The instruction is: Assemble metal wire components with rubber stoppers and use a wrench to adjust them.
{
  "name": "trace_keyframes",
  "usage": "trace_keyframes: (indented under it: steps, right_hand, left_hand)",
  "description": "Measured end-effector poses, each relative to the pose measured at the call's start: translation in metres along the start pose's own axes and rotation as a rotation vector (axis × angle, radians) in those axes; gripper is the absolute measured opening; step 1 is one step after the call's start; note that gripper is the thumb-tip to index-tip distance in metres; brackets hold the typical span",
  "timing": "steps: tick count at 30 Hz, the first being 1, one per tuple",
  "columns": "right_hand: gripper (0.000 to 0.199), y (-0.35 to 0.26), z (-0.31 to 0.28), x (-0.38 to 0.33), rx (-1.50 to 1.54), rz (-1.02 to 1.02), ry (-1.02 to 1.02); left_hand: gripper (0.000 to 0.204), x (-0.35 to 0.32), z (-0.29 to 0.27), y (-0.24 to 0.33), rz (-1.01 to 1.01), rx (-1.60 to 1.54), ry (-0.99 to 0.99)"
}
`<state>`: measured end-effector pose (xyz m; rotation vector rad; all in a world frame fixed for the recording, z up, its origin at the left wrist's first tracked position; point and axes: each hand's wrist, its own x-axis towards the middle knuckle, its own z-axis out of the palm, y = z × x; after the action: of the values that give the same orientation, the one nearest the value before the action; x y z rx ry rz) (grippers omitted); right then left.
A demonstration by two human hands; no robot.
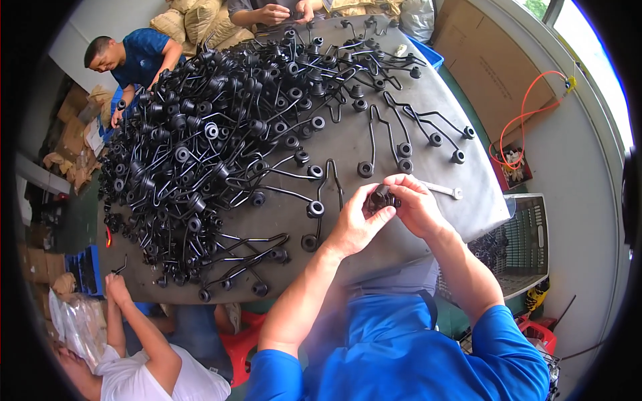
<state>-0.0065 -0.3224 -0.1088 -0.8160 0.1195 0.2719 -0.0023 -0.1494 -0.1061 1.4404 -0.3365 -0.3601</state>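
Note:
My left hand [356, 222] and my right hand [417, 206] meet above the near right part of the table. Both are closed around small black round rubber-looking parts [380, 198], probably bushings; the fingers cover much of them. Beside my right hand lies a silver wrench [447, 190], its other end hidden behind the hand. Just past my hands, bent black rods with round bushings [373, 144] rest on the grey tabletop [461, 200]. To the left of my left hand, another bent rod [330, 175] lies with a bushing on its end.
A large heap of black bent rods with bushings [200, 134] fills the table's left and middle. A grey plastic crate [535, 234] of dark parts stands at lower right. Co-workers sit around the table: one in a white shirt [154, 377], one in dark blue [144, 57], another at the far edge.

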Motion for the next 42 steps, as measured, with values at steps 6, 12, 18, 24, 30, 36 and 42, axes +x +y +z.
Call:
trace_keyframes:
  steps: [6, 12, 18, 24, 30, 36, 42]
  right_hand:
    - [0.021, 0.0, 0.0, -0.013, -0.761, -0.033, 0.229]
    - [0.017, -0.002, -0.002, -0.019, -0.694, 0.043, 0.129]
    - [0.01, -0.003, -0.011, -0.015, -0.554, -0.038, 0.003]
    - [0.006, 0.002, -0.012, -0.023, -0.698, -0.211, 0.004]
    - [0.007, 0.002, -0.015, -0.029, -0.835, -0.289, -0.005]
    - [0.01, -0.005, -0.009, -0.03, -0.845, -0.251, 0.018]
    - [0.016, -0.016, -0.004, -0.02, -0.349, 0.205, 0.063]
  left_hand:
    - [0.027, -0.001, 0.01, -0.019, 0.045, 0.22, 0.215]
    - [0.024, -0.002, 0.013, -0.025, 0.005, 0.334, 0.34]
    - [0.027, -0.001, 0.016, -0.016, 0.054, 0.378, 0.419]
    - [0.03, -0.001, 0.017, -0.009, -0.05, 0.338, 0.364]
    - [0.035, 0.002, 0.016, -0.018, -0.13, 0.351, 0.343]
    - [0.032, 0.002, 0.012, -0.04, -0.139, 0.242, 0.332]
    - [0.034, 0.001, 0.017, -0.028, -0.082, 0.299, 0.376]
